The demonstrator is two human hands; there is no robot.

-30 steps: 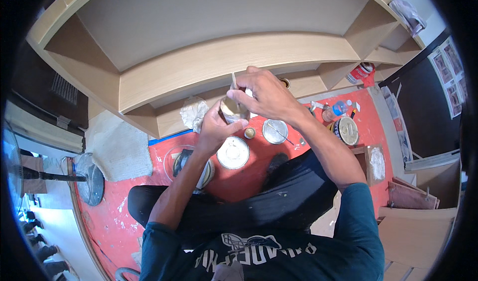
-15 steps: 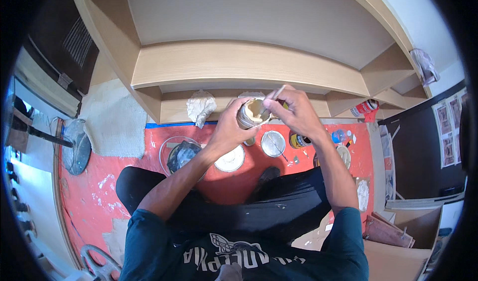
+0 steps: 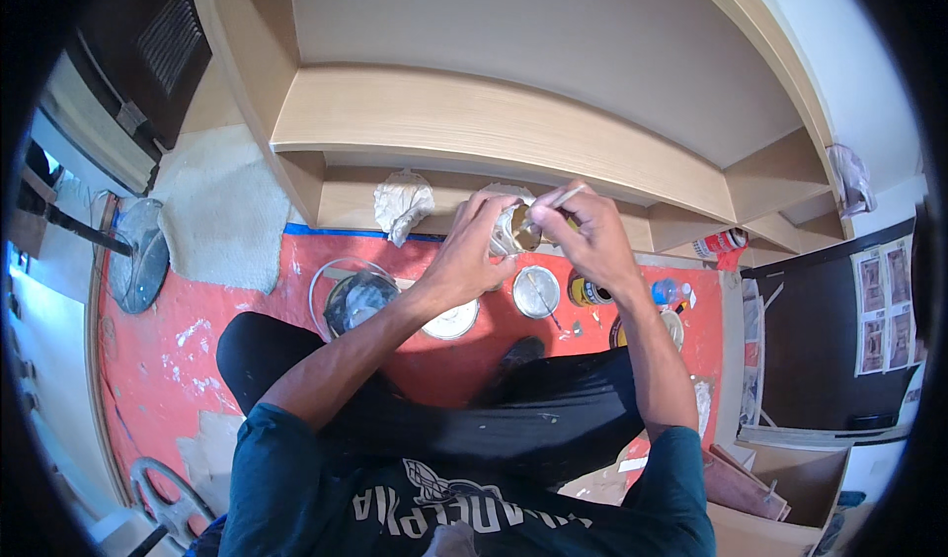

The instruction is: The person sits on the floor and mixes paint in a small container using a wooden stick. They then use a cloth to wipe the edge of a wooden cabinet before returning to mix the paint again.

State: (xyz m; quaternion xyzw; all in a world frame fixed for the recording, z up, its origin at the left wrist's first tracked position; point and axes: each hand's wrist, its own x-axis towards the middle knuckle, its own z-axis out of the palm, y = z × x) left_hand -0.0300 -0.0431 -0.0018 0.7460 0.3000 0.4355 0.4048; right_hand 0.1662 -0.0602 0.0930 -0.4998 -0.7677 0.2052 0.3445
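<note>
My left hand [image 3: 462,261] is wrapped round a small paint-smeared can [image 3: 504,236], which leans over with its mouth turned toward my right hand. Yellowish-beige residue coats the inside. Pinched in the fingers of my right hand [image 3: 591,239] is a paintbrush with a pale handle [image 3: 571,196]; its working end is at the can's mouth, mostly hidden by my fingers. Both hands are held in front of the low shelf, above the red floor covering [image 3: 434,364].
A wooden shelf unit [image 3: 494,113] spans the far side, with a crumpled pale cloth [image 3: 403,204] on its bottom ledge. On the floor stand a bucket [image 3: 360,300], a white lid [image 3: 451,320], a round white container [image 3: 536,291], a yellow-and-black can [image 3: 587,288] and a plastic bottle [image 3: 666,291].
The can has tipped over to the right, its mouth turning toward my right hand. My right hand has stayed close to the can with the paintbrush. The whole view has shifted slightly.
</note>
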